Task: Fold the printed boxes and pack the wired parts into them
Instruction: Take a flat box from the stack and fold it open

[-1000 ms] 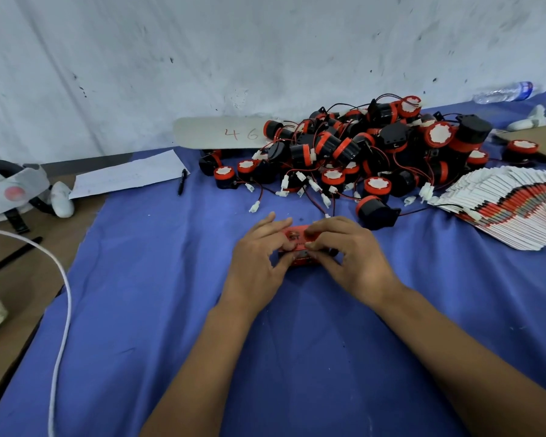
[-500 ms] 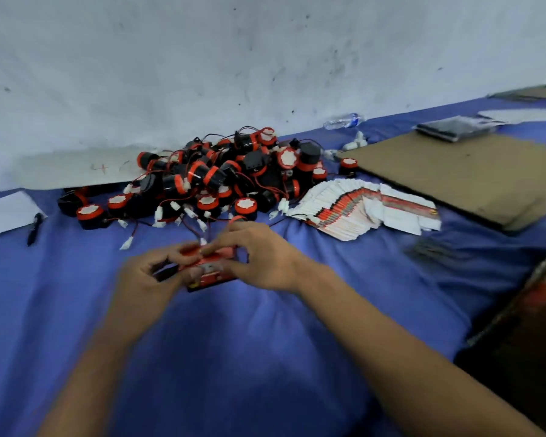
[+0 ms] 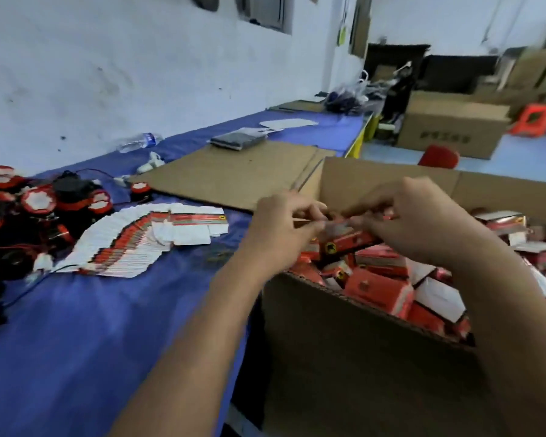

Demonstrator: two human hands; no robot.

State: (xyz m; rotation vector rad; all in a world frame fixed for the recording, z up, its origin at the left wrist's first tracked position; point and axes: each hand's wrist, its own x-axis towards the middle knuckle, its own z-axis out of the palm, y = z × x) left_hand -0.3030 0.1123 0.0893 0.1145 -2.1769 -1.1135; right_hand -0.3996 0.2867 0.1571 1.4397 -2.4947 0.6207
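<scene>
Both hands have swung the small red box (image 3: pixel 349 238) from the tabletop (image 3: pixel 76 326) to above the big carton (image 3: pixel 344 335). Left hand (image 3: pixel 284 228) and right hand (image 3: pixel 423 222) pinch it; dropping it in looks next.

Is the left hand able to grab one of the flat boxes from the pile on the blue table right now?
Probably not right away. The left hand is busy pinching a small red box together with the right hand over the big carton. Nothing blocks the flat boxes; it must let go first.

Held box (image 3: pixel 344 230) motion-blurred, mostly hidden behind curled fingers (image 3: pixel 309 212).
</scene>
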